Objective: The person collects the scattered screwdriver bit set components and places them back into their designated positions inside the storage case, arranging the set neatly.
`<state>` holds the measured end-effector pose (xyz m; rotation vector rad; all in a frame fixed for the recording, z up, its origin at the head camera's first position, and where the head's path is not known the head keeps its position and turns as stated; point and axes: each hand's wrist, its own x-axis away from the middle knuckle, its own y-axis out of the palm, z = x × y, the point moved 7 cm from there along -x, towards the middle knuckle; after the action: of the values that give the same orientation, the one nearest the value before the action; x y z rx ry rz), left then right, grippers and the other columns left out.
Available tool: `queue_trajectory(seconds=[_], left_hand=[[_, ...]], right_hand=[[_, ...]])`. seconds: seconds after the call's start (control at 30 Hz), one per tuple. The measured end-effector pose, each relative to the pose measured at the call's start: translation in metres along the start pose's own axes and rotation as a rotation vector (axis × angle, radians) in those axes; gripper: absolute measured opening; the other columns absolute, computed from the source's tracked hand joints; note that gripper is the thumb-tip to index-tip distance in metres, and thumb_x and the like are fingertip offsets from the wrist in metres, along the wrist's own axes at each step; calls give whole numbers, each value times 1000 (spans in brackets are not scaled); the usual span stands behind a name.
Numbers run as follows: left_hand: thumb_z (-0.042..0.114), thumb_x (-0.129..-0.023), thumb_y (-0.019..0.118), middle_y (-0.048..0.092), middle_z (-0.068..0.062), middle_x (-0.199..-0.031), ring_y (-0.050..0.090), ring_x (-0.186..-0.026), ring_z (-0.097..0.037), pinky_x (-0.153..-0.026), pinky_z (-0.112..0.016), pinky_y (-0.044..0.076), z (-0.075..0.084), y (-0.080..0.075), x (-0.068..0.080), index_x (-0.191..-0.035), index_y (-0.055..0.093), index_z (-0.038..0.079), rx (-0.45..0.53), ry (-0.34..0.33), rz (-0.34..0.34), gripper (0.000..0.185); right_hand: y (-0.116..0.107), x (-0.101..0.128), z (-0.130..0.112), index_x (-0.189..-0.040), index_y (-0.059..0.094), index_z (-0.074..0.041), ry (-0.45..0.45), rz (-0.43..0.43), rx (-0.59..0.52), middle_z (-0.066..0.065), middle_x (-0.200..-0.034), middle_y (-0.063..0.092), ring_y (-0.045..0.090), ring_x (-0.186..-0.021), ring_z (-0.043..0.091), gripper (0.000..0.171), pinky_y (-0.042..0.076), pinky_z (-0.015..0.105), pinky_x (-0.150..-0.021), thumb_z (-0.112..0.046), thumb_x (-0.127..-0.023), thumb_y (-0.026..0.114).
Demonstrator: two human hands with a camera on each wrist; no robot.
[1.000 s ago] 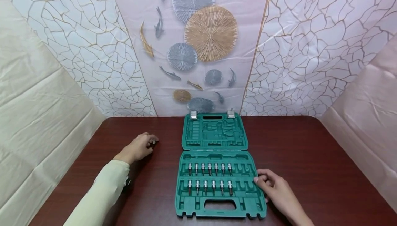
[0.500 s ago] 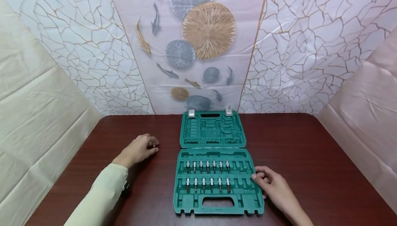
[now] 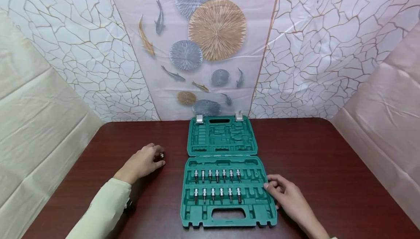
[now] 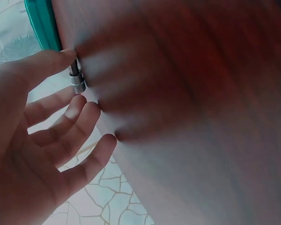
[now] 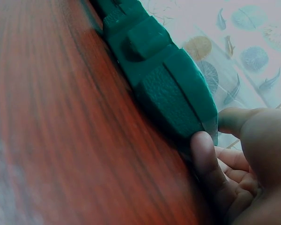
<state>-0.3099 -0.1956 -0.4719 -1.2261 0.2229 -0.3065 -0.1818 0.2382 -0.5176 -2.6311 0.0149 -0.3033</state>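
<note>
An unfolded green socket case (image 3: 226, 209) lies on the table, with two rows of chrome bit sockets (image 3: 217, 175) in its near half. My right hand (image 3: 288, 195) grips the right edge of the case; in the right wrist view the fingers (image 5: 203, 147) and thumb sit on either side of its corner. Left of the case, my left hand (image 3: 141, 162) is low over the table. It pinches a small bit socket (image 4: 77, 82) between thumb and index finger, the dark bit end towards the thumb. The other fingers (image 4: 105, 145) are spread, their tips at the table surface.
The far half of the case (image 3: 223, 137) has bare moulded slots and two metal latches (image 3: 199, 119). Several slots at the right of both rows hold nothing. The dark red table (image 3: 295, 140) meets a patterned cloth backdrop (image 3: 210, 49) behind. A black object (image 3: 128, 205) shows under the left wrist.
The left hand has come slightly nearer, and the bit socket has shifted with it. The right hand stays at the case edge. The whole head view has shifted a little.
</note>
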Motion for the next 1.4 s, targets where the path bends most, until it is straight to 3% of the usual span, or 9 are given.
queue_trajectory(seconds=[0.3, 0.53, 0.73, 1.13, 1.4], left_hand=[[25, -92, 79, 67, -6, -104, 64, -85, -18, -78, -46, 57, 1, -1, 2, -116, 72, 5, -106, -51, 10, 32], [32, -89, 75, 65, -3, -95, 57, -70, -16, -66, -41, 54, 9, -8, 8, -108, 70, 9, -104, -38, 140, 31], [29, -86, 75, 66, -2, -92, 57, -72, -16, -68, -41, 55, 28, -15, 12, -104, 70, 10, -40, -4, 213, 26], [30, -83, 74, 56, 4, -90, 52, -78, -14, -69, -33, 48, 74, -23, 21, -100, 65, 18, 37, 72, 236, 22], [30, -85, 72, 54, 6, -91, 49, -79, -13, -66, -31, 46, 92, -17, 25, -98, 62, 21, 99, 82, 217, 19]], right_hand=[[0, -1, 1, -144, 59, -3, -1, -1, -3, 8, -111, 69, 65, -82, 18, 57, 57, 36, -61, -39, -102, 71], [1, -3, 0, -146, 58, -1, -31, -4, 8, 6, -112, 69, 65, -83, 16, 59, 57, 36, -60, -40, -103, 70], [2, -2, 1, -145, 58, -1, -27, 1, 11, 6, -112, 69, 64, -80, 16, 57, 57, 35, -60, -38, -103, 70], [0, -1, -1, -145, 58, 0, -40, 3, 10, 7, -112, 69, 64, -81, 16, 57, 57, 35, -59, -37, -103, 70], [0, 0, 1, -145, 58, -1, -34, 1, 2, 6, -111, 69, 64, -80, 16, 56, 57, 35, -59, -37, -103, 70]])
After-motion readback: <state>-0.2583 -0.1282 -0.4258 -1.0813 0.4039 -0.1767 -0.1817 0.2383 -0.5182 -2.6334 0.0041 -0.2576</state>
